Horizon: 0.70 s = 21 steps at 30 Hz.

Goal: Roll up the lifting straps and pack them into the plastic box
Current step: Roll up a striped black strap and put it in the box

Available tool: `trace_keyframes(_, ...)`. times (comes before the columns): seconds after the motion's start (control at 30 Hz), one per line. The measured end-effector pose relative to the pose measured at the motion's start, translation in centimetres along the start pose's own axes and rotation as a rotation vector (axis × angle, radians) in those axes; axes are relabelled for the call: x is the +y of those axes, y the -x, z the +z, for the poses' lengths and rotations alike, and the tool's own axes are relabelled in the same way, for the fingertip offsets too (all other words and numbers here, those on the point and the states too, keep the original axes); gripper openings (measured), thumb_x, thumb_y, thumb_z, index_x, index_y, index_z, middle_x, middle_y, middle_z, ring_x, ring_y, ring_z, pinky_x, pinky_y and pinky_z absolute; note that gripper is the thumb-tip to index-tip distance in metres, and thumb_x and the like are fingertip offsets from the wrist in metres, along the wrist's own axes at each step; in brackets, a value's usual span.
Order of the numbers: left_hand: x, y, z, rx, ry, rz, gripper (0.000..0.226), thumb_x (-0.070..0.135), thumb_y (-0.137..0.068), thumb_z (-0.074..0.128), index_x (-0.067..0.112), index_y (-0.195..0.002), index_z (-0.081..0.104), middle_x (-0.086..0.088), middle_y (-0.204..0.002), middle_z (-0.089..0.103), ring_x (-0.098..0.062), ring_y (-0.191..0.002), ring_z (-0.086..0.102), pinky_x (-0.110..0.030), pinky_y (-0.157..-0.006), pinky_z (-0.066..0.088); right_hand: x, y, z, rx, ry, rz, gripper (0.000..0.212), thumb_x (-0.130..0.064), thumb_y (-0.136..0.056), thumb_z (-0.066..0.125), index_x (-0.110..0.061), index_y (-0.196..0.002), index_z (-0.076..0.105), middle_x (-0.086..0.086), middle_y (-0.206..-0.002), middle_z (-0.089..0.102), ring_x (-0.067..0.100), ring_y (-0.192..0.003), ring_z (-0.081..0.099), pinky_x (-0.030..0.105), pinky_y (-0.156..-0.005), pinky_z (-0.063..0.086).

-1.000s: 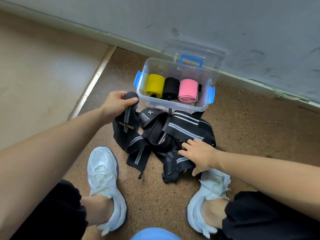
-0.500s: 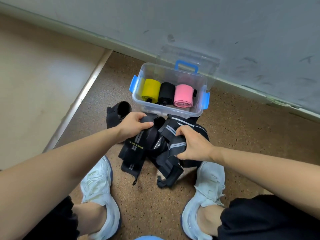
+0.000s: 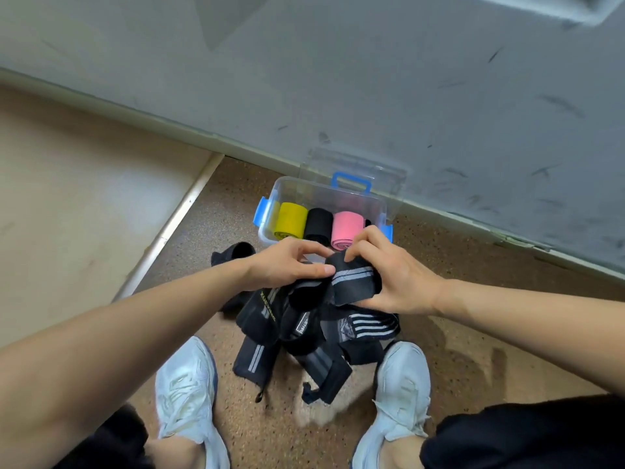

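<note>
Looks like a corner of a gym or training room, judging by the speckled brown rubber-like floor, scuffed grey wall, beige floor section past a metal edge strip, and black lifting straps heaped beside a clear plastic box of rolled bands.

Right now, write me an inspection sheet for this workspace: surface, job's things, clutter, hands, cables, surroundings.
Surface: speckled brown floor.
Job's things: open plastic box holds yellow roll, black roll, pink roll side by side; strap pile lies unrolled before it.
Clutter: black piece apart, left of the pile; clear lid stands behind the box.
Hands: left hand and right hand both grip one striped strap above the pile.
Cables: nothing seen.
Surroundings: scuffed grey wall; white shoes flank the pile.
</note>
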State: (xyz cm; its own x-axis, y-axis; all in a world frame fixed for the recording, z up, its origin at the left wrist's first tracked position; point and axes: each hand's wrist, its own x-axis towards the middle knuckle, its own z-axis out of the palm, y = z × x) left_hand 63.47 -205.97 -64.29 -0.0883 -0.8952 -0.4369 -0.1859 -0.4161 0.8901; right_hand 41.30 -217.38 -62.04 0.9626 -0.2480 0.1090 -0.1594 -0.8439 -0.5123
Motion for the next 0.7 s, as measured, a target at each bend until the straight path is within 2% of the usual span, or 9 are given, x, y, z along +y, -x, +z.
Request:
trace_keyframes(0.1, 3.5, 1.3, 0.1, -0.022, -0.026, 0.050, 0.013, 0.019, -0.094, 0.073, 0.007, -0.098, 0.071, -0.001, -0.081, 0.075, -0.009, -0.073, 0.070, -0.023, -0.071, 0.057, -1.4, -0.2, -3.3, 0.007, 0.066, -0.064, 0.062, -0.045, -0.077, 0.084, -0.008, -0.116, 0.053, 0.004, -0.114, 0.043, 0.021, -0.091, 0.051, 0.042, -0.074, 0.053)
trace_keyframes(0.17, 6.0, 2.7, 0.1, 0.025, -0.083, 0.079, 0.012, 0.018, -0.091, 0.077, 0.011, -0.086, 0.068, 0.010, -0.069, 0.071, -0.001, -0.063, 0.064, -0.015, -0.064, 0.053, -2.3, 0.1, -5.2, -0.056, 0.115, -0.041, 0.079, -0.056, -0.071, 0.085, -0.009, -0.123, 0.050, 0.003, -0.118, 0.042, 0.014, -0.096, 0.047, 0.036, -0.082, 0.051)
trace_keyframes(0.27, 9.4, 5.0, 0.2, 0.138, -0.262, 0.185, 0.017, 0.020, -0.089, 0.080, 0.017, -0.078, 0.067, 0.022, -0.054, 0.059, 0.007, -0.052, 0.054, -0.007, -0.059, 0.039, -4.0, 0.3, -7.2, -0.216, 0.046, 0.168, 0.119, -0.065, -0.055, 0.091, -0.020, -0.148, 0.031, -0.006, -0.137, 0.042, 0.002, -0.116, 0.042, 0.027, -0.100, 0.040)
trace_keyframes(0.33, 11.1, 6.5, 0.4, 0.182, -0.284, 0.234, 0.016, 0.022, -0.088, 0.081, 0.013, -0.081, 0.070, 0.022, -0.056, 0.061, 0.008, -0.052, 0.054, -0.009, -0.059, 0.038, -5.5, 0.2, -7.9, -0.269, -0.104, 0.294, 0.126, -0.061, -0.050, 0.094, -0.031, -0.152, 0.026, -0.011, -0.145, 0.044, 0.008, -0.128, 0.047, 0.033, -0.110, 0.041)
trace_keyframes(0.37, 11.9, 7.2, 0.4, 0.200, -0.290, 0.248, 0.016, 0.022, -0.087, 0.082, 0.011, -0.083, 0.071, 0.022, -0.057, 0.063, 0.009, -0.052, 0.054, -0.010, -0.059, 0.039, -6.3, 0.1, -8.2, -0.266, -0.198, 0.321, 0.118, -0.057, -0.052, 0.094, -0.031, -0.149, 0.033, -0.011, -0.141, 0.051, 0.010, -0.126, 0.052, 0.036, -0.109, 0.045)
trace_keyframes(0.47, 13.7, 9.0, 0.3, 0.229, -0.312, 0.260, 0.016, 0.025, -0.085, 0.083, 0.012, -0.083, 0.073, 0.017, -0.060, 0.068, 0.005, -0.055, 0.059, -0.011, -0.059, 0.042, -8.1, 0.1, -9.6, -0.182, -0.504, 0.333, 0.069, -0.048, -0.066, 0.086, -0.022, -0.125, 0.061, -0.004, -0.115, 0.070, 0.014, -0.106, 0.067, 0.044, -0.097, 0.054)
trace_keyframes(0.53, 14.6, 9.8, 0.1, 0.269, -0.337, 0.276, 0.014, 0.026, -0.084, 0.084, 0.015, -0.082, 0.075, 0.016, -0.063, 0.070, 0.003, -0.059, 0.062, -0.012, -0.061, 0.044, -8.6, 0.0, -10.7, -0.110, -0.586, 0.338, 0.044, -0.040, -0.079, 0.082, -0.016, -0.113, 0.067, 0.008, -0.106, 0.072, 0.025, -0.100, 0.069, 0.052, -0.095, 0.054)
trace_keyframes(0.6, 15.1, 10.2, -0.2, 0.318, -0.325, 0.292, 0.009, 0.023, -0.085, 0.083, 0.017, -0.085, 0.077, 0.016, -0.067, 0.072, 0.005, -0.062, 0.063, -0.010, -0.063, 0.045, -8.6, -0.2, -11.6, -0.037, -0.634, 0.347, 0.032, -0.034, -0.087, 0.078, -0.009, -0.105, 0.068, 0.023, -0.100, 0.069, 0.038, -0.089, 0.067, 0.058, -0.085, 0.053)
trace_keyframes(0.7, 15.6, 10.5, -1.2, 0.321, -0.248, 0.244, 0.008, 0.024, -0.088, 0.080, 0.016, -0.090, 0.079, 0.010, -0.075, 0.077, 0.001, -0.067, 0.068, -0.010, -0.064, 0.047, -8.0, -0.5, -13.0, 0.060, -0.665, 0.331, 0.019, -0.019, -0.093, 0.074, -0.002, -0.098, 0.065, 0.014, -0.085, 0.065, 0.025, -0.077, 0.060, 0.038, -0.071, 0.050)
